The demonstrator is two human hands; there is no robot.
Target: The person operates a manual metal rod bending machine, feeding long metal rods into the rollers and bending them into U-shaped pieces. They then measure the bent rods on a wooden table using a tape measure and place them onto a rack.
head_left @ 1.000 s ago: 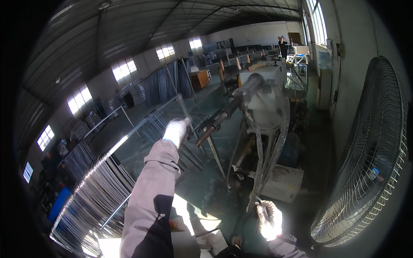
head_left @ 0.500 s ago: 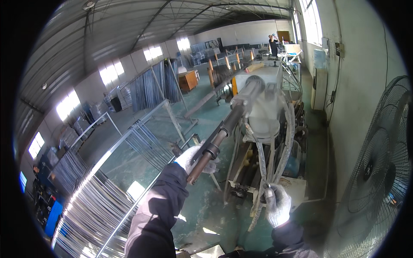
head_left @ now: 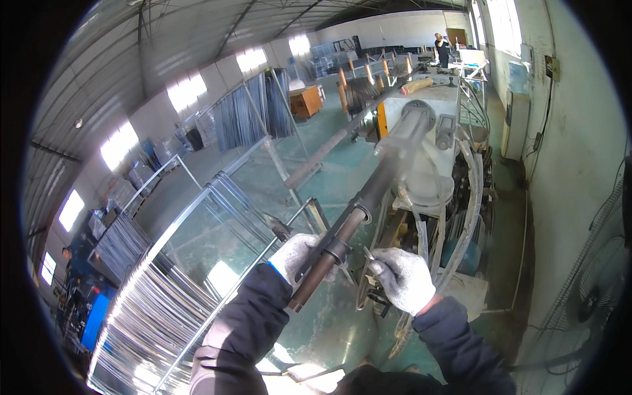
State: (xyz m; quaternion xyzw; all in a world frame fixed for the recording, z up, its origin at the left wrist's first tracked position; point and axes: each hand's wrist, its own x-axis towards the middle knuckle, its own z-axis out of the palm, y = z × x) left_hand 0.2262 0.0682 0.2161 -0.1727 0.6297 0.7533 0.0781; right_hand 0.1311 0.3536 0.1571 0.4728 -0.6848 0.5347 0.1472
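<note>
My left hand (head_left: 295,258), in a white work glove, is wrapped around the lower part of a dark metal shaft (head_left: 319,280). Its fingertips show on the shaft's far side. The shaft slopes up and away into a grey machine head (head_left: 418,125), and a collar (head_left: 338,250) sits on it beside the hand. My right hand (head_left: 405,280), gloved too, is closed in a pinch to the right of the shaft, apart from it. A small thin tip shows at its fingers, too small to name. Below that hand is a dark fitting (head_left: 378,301).
A rack of bent metal rods (head_left: 155,309) stands at the left. Hoses (head_left: 471,204) hang down the machine's right side. A large wire fan (head_left: 592,283) stands near the wall at right. One person (head_left: 442,49) is far back, another (head_left: 69,253) at the left edge.
My right hand has risen from beside the hoses and moved left, nearer the shaft. My left hand stays on the shaft. The view has turned somewhat.
</note>
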